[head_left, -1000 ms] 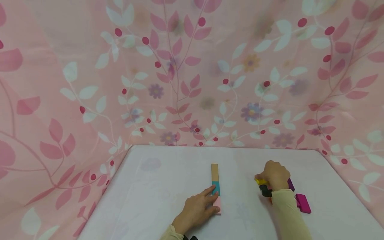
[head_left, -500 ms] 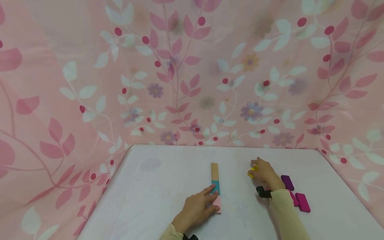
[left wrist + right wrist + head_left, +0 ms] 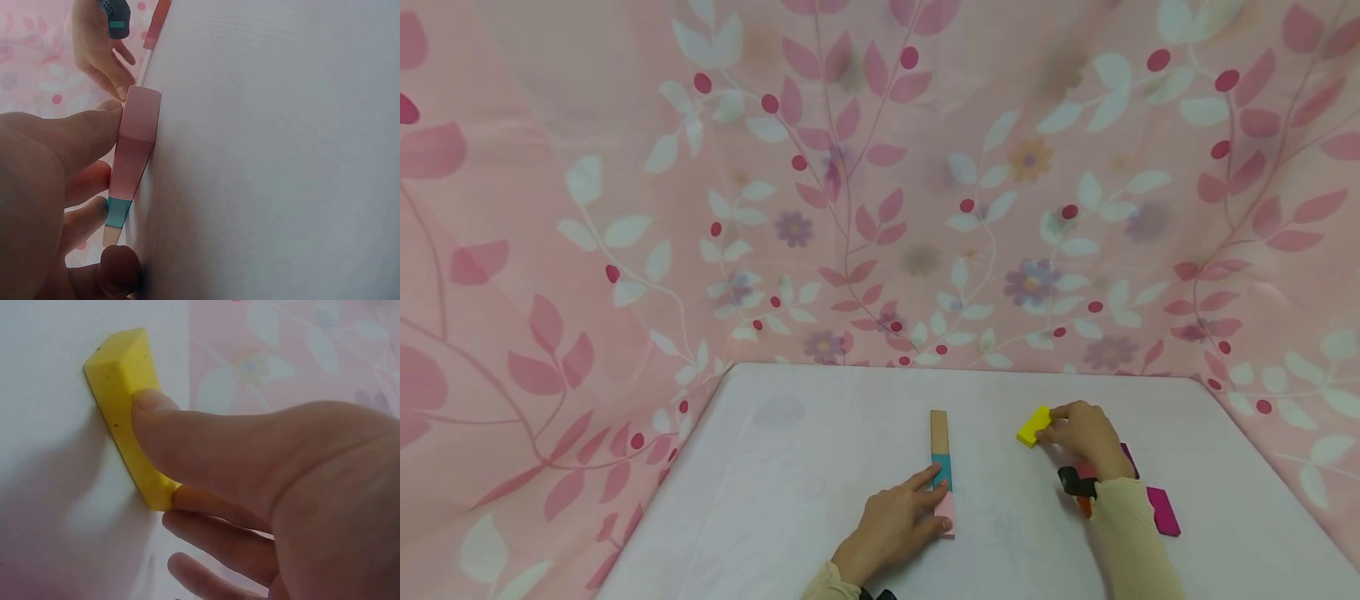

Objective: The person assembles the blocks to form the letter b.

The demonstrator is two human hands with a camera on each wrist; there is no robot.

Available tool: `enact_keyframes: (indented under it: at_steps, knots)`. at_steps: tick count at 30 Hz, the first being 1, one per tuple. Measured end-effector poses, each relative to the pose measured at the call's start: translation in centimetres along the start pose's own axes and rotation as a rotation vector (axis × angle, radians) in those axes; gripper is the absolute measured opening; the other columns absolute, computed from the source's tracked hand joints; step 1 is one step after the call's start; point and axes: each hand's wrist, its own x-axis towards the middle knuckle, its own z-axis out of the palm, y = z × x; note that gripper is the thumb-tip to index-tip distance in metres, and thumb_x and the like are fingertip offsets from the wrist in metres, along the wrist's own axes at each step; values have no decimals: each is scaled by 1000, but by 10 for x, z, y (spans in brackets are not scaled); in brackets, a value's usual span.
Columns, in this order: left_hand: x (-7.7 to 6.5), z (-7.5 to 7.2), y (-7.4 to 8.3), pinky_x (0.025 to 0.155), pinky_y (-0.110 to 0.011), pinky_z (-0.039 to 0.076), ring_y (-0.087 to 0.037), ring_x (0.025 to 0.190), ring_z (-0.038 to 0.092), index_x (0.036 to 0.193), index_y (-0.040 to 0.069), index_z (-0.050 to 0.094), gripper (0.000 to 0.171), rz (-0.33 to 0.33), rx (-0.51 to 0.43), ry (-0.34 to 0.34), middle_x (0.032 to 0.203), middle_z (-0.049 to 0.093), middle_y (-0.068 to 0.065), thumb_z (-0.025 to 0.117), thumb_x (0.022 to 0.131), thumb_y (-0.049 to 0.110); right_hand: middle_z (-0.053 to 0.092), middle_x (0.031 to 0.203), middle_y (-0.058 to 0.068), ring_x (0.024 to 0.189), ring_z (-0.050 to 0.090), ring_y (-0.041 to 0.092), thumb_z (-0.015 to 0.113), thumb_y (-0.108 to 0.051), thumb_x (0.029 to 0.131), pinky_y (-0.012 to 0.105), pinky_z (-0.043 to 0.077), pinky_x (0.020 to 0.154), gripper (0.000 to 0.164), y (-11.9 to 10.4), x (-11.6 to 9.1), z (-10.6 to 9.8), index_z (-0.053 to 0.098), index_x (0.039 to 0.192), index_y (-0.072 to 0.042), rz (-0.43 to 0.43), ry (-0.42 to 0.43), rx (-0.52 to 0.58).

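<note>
A tan block [image 3: 939, 432], a teal block [image 3: 941, 472] and a pink block [image 3: 943, 512] lie end to end in a straight row. My left hand [image 3: 895, 521] rests along the row, fingers spread, with fingertips on the teal and pink blocks. In the left wrist view its thumb touches the upper edge of the pink block [image 3: 140, 112]. My right hand [image 3: 1086, 435] is at the right side of a yellow block [image 3: 1034, 427], which lies slanted on the table. The right wrist view shows the thumb on the yellow block [image 3: 119, 394] and a fingertip at its far end.
Partly hidden by my right forearm are an orange block [image 3: 1084, 506], a red piece [image 3: 1086, 469] and a purple block [image 3: 1129, 458]. A magenta block [image 3: 1163, 512] lies right of the sleeve. Behind the white table [image 3: 820, 450] hangs a flowered pink cloth [image 3: 880, 208].
My right hand has carried the yellow block left and away from the other loose blocks, then drawn back to its right side. My left hand has stayed on the row.
</note>
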Motion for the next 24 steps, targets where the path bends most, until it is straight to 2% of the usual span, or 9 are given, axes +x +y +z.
enact_keyframes:
  at_steps: [6, 12, 20, 24]
  knots:
    - [0, 0, 0, 82, -40, 60, -23, 129, 69, 146, 27, 67, 54, -5, 2, -8, 163, 51, 7, 68, 99, 54, 66, 130, 36, 110, 62, 51, 85, -36, 88, 65, 52, 97, 64, -3, 1, 2, 69, 132, 8, 14, -35, -22]
    - [1, 0, 0, 81, -39, 59, -23, 129, 69, 146, 28, 67, 54, -4, 7, -6, 163, 51, 7, 68, 99, 54, 64, 131, 38, 112, 62, 53, 84, -43, 88, 68, 49, 100, 73, -6, 3, 8, 66, 135, 9, -27, -29, -65]
    - [0, -1, 1, 79, -38, 59, -24, 128, 69, 145, 26, 67, 54, -1, -8, -3, 163, 52, 7, 69, 99, 54, 66, 133, 35, 111, 66, 53, 73, -37, 98, 66, 51, 100, 59, -10, 9, 23, 66, 130, 11, -135, -4, -175]
    - [0, -1, 0, 80, -38, 59, -23, 129, 69, 146, 27, 66, 55, -10, -3, -18, 164, 50, 8, 68, 99, 55, 63, 138, 35, 114, 65, 56, 71, -39, 99, 67, 51, 101, 60, -14, 10, 28, 65, 132, 11, -141, 9, -192]
